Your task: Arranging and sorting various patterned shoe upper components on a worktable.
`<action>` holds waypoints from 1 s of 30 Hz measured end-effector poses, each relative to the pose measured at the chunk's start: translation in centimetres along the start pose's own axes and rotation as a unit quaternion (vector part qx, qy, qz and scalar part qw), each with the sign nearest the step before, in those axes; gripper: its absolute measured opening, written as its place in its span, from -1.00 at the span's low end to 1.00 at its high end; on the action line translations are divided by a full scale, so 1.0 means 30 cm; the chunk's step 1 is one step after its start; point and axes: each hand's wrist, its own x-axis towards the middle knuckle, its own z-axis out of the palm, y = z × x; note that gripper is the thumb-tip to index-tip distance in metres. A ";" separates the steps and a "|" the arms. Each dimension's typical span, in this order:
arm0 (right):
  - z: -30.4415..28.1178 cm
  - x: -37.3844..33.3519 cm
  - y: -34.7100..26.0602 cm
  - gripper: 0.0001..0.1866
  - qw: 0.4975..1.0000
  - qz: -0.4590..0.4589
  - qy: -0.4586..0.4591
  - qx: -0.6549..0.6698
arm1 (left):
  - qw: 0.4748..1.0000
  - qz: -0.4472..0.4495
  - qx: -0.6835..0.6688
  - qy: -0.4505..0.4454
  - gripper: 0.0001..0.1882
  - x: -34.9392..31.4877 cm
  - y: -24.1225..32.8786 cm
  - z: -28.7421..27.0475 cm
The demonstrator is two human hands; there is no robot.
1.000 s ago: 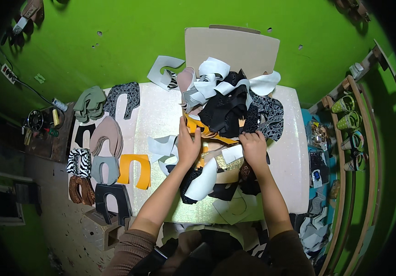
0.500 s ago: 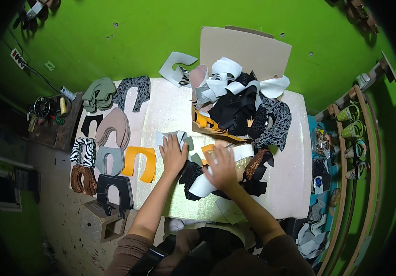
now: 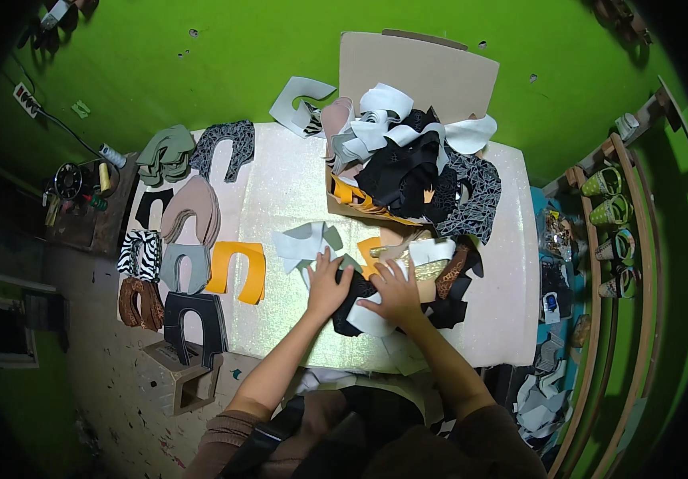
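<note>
White piece point(image 3: 372, 321) lay nearest, partly under the right hand point(image 3: 396, 297), left hand point(image 3: 329, 290) against the black piece point(image 3: 350, 310), fingers of both spread wide, both now off the cardboard box point(image 3: 424, 68) behind, so work had shifted to the loose pile point(image 3: 430, 291)

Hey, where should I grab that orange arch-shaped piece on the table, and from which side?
Probably pinch the orange arch's right leg, coming from the right: it's a narrow strip facing your left hand, away from the grey arch on its other side.
</note>
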 end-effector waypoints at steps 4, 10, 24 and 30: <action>-0.044 -0.031 0.055 -0.47 0.999 0.035 -0.009 -0.018 | 0.997 0.009 -0.061 -0.052 -0.48 -0.045 0.073 0.072; -0.085 -0.044 0.094 -0.72 0.997 0.040 -0.062 0.035 | 0.982 0.055 -0.169 -0.068 -0.53 -0.057 0.069 0.084; 0.012 0.150 0.111 -0.66 0.993 -0.030 0.001 -0.115 | 0.988 0.152 -0.006 0.011 -0.66 0.010 0.097 -0.025; -0.111 0.156 0.151 -0.91 0.987 -0.068 -0.041 -0.136 | 0.989 0.147 -0.032 -0.006 -0.66 0.000 0.077 -0.046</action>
